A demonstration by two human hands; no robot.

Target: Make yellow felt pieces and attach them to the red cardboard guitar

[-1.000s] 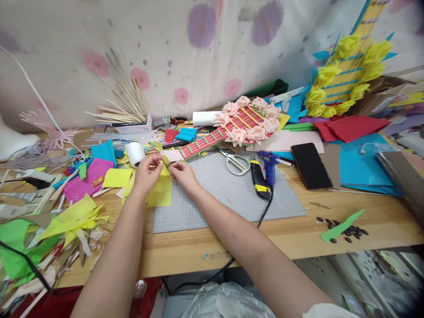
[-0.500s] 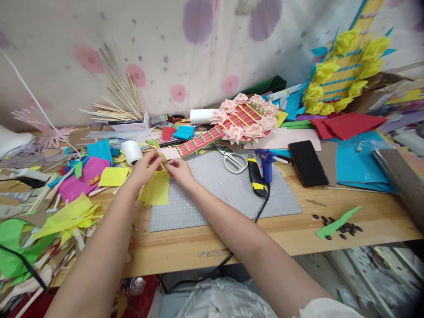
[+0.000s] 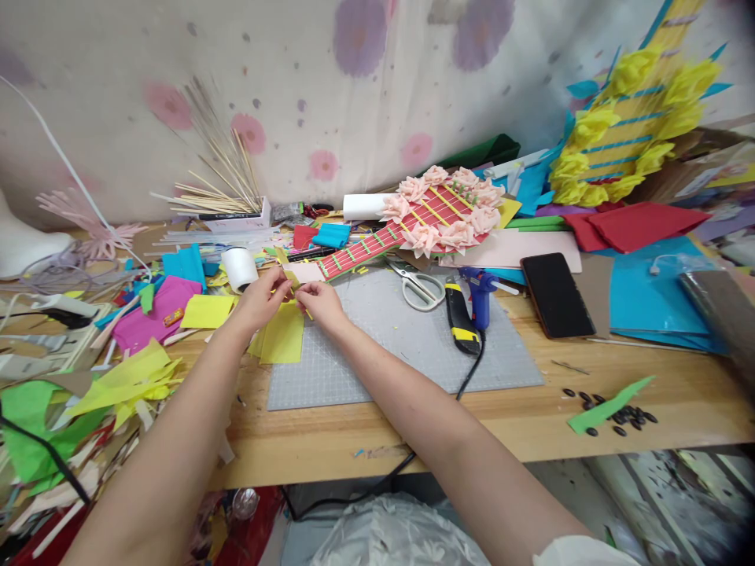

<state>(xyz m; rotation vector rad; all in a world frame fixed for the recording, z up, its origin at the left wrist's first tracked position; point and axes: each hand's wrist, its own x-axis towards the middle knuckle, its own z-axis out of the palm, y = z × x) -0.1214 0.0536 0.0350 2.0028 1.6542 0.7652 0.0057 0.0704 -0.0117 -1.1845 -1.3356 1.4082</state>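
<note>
Head view: left hand [image 3: 259, 297] and right hand [image 3: 322, 303] pinch a small yellow paper piece [image 3: 292, 284] between fingertips above the cutting mat [image 3: 401, 346]; light, flimsy, creasable, best held at its edges.

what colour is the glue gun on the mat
Blue; the glue gun shows best in the head view.

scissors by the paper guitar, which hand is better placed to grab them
Right, probably. The right hand pinches the small yellow paper piece on the side nearer the scissors, which lie on the grey cutting mat. The left hand would have to cross over.
</note>
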